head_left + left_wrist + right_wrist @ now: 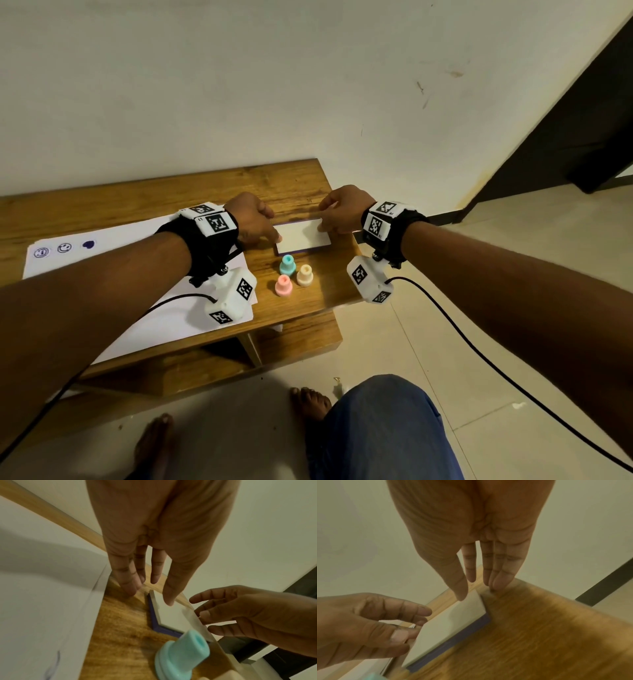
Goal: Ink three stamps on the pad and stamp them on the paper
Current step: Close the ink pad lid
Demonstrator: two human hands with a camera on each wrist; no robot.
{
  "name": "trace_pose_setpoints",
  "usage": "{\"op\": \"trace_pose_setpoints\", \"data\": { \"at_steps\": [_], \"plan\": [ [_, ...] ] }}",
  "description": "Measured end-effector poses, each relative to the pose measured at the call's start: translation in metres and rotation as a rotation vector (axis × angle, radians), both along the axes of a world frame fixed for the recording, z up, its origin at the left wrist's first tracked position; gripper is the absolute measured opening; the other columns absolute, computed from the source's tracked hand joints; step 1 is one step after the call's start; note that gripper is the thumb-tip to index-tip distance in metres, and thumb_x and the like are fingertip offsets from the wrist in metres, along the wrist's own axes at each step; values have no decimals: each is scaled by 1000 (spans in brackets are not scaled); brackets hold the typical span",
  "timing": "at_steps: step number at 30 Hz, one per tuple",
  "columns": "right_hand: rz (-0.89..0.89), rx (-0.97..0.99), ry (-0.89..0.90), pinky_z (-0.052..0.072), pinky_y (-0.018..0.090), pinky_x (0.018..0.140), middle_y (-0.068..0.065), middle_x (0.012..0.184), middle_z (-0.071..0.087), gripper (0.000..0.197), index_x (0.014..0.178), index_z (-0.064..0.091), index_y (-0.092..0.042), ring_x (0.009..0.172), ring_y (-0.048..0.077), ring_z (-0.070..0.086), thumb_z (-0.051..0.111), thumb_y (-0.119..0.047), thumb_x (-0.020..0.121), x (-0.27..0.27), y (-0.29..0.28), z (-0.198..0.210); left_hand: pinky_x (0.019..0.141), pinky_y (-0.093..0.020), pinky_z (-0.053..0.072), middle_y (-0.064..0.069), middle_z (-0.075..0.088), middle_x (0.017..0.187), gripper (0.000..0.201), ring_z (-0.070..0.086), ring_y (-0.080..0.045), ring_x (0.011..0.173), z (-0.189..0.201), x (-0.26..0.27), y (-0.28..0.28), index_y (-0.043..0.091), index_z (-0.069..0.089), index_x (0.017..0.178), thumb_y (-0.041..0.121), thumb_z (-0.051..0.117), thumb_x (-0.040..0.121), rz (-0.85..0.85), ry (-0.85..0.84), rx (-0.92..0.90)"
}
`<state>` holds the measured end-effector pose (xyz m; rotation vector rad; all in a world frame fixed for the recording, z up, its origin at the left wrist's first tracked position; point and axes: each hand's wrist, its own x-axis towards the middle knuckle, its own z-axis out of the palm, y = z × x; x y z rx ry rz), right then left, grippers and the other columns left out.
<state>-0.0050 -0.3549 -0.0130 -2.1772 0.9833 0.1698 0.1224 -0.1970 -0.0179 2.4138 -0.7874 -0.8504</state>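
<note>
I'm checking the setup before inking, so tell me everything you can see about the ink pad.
The ink pad is a flat rectangular case with a white lid over a dark blue base, seemingly plastic. The lid is on. It lies flat on the wooden table, just beyond the three stamps. The left hand reaches its left end and the right hand its right end, fingertips at the edges.

We've got both arms reaching fwd, forearms bare, black straps w/ white marker blocks on each wrist. Our left hand (251, 219) is palm-down, fingers (130, 584) straight and slightly spread, thumb (169, 596) pointing down toward the right hand. Our right hand (344, 209) mirrors it opp., fingers (498, 580) straight and close together, thumb (461, 591) extended down; neither hand's curled round anything, and they're near each other but apart.
</note>
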Motion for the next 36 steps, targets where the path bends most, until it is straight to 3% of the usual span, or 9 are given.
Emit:
{"op": "trace_pose_setpoints", "data": {
  "at_steps": [4, 7, 9, 12, 22, 29, 31, 34, 36],
  "plan": [
    [247, -163, 48, 46, 31, 90, 1, 135, 59, 66, 132, 61, -26, 120, 22, 57, 86, -30, 72, 3, -1, 3, 97, -31, 44, -3, 60, 132, 72, 55, -22, 121, 5, -3, -2, 14, 57, 131, 25, 86, 67, -142, -69, 27],
    [390, -222, 96, 44, 36, 101, 1, 145, 51, 81, 142, 52, -27, 131, 24, 49, 88, -34, 70, 5, 1, 2, 96, -31, 47, -3, 62, 129, 73, 58, -22, 117, 5, -8, -3, 14, 59, 130, 27, 88, 64, -240, -120, 70],
    [463, -264, 141, 43, 35, 101, 2, 144, 50, 87, 145, 48, -26, 130, 25, 47, 89, -36, 68, 4, 4, 0, 92, -33, 52, -3, 68, 119, 66, 63, -21, 106, 3, -11, -4, 15, 64, 123, 28, 88, 62, -293, -153, 94],
    [544, -334, 158, 45, 32, 92, 3, 131, 56, 80, 142, 53, -25, 119, 25, 53, 87, -39, 70, 6, 8, -9, 84, -31, 54, -2, 71, 108, 62, 64, -20, 97, 1, -13, -3, 17, 68, 118, 29, 89, 61, -312, -202, 105],
    [561, -360, 139, 40, 27, 82, -1, 128, 57, 75, 136, 59, -26, 115, 20, 53, 90, -32, 68, 11, 0, -6, 83, -28, 51, -1, 70, 112, 68, 64, -20, 99, -2, -10, -7, 15, 65, 123, 28, 89, 61, -311, -195, 95],
    [528, -344, 108, 44, 29, 87, 1, 125, 54, 77, 138, 57, -29, 114, 22, 52, 90, -31, 68, 7, 3, -15, 85, -29, 52, 1, 71, 109, 64, 64, -17, 98, -8, -8, -2, 19, 66, 122, 24, 89, 62, -281, -137, 31],
    [503, -325, 97, 47, 33, 91, 2, 128, 55, 81, 139, 55, -29, 117, 24, 53, 90, -30, 67, 7, 2, -16, 84, -27, 50, 0, 69, 114, 67, 63, -18, 101, -6, -8, -1, 18, 63, 124, 21, 88, 62, -266, -119, 20],
    [472, -253, 116, 50, 39, 99, 3, 137, 54, 92, 144, 47, -28, 123, 25, 52, 92, -27, 64, 4, 6, -11, 94, -33, 49, -3, 61, 127, 83, 58, -22, 113, 2, -11, 5, 18, 53, 135, 23, 89, 61, -248, -80, 16],
    [415, -195, 89, 47, 39, 102, 2, 143, 52, 94, 146, 44, -30, 128, 25, 51, 93, -27, 65, 2, 7, -3, 97, -35, 47, -5, 57, 131, 82, 55, -24, 118, 13, -8, 11, 20, 49, 138, 27, 87, 66, -225, -96, 4]
  ]
}}
